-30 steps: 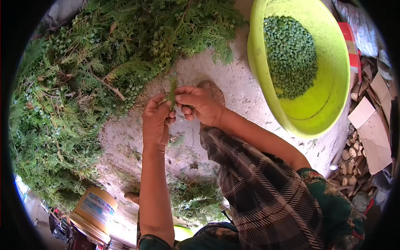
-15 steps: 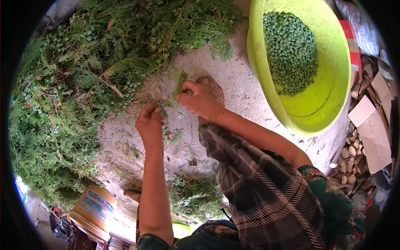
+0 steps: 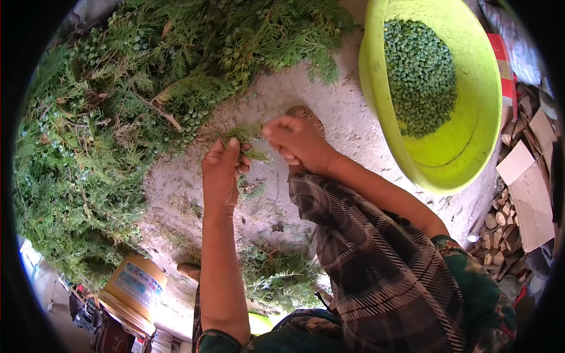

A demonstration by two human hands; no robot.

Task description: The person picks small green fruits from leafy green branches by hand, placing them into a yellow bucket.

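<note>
A small green conifer sprig (image 3: pixel 250 134) is pinched between the thumb and fingers of my left hand (image 3: pixel 222 170), above the bare floor. Just to its right is my right hand (image 3: pixel 300 141), its fingers curled and drawn together close to the sprig's tip. Whatever those fingers hold, if anything, is hidden. At the upper right stands a yellow-green plastic basin (image 3: pixel 474 135) with a heap of small green cones (image 3: pixel 419 76) inside. A big pile of cut conifer branches (image 3: pixel 118 135) fills the left and top, bearing similar cones.
A patterned shoe (image 3: pixel 309 117) shows behind my right hand. Loose green clippings (image 3: pixel 279 273) lie on the pale floor (image 3: pixel 347 117) below. An upturned yellow bucket (image 3: pixel 138 282) stands at lower left. Cardboard (image 3: pixel 527 194) and chopped wood (image 3: pixel 497 229) are stacked at right.
The sprig that was at my right hand is now in my left hand's grip. My right hand has shifted right and slightly down; the view has moved a little.
</note>
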